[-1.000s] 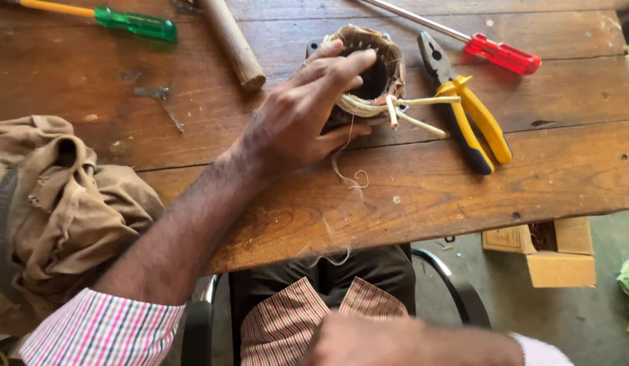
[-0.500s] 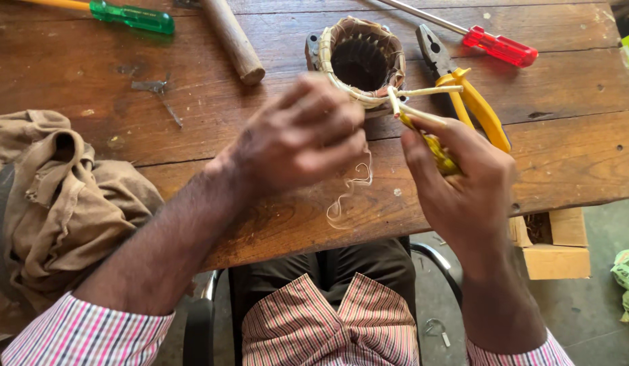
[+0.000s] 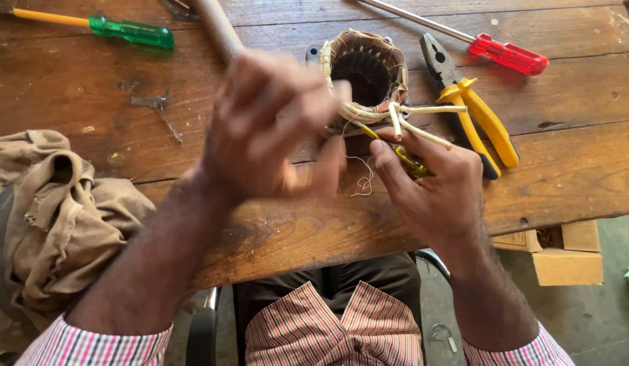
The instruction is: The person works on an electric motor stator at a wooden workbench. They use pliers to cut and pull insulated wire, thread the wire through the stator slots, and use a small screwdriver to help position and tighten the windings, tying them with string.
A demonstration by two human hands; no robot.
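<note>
At frame centre my blurred left hand (image 3: 270, 129) pinches thin pale thread (image 3: 360, 177); my right hand (image 3: 433, 186) pinches a slim yellow tool (image 3: 404, 157) beside the round wound coil (image 3: 365, 74).

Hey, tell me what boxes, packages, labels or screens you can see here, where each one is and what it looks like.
Cardboard box: on the floor under the table's right front edge, tan, rectangular, top flaps open.
No labels, signs or screens can be made out elsewhere; the wooden table carries only tools, a wound coil and a brown cloth.
</note>
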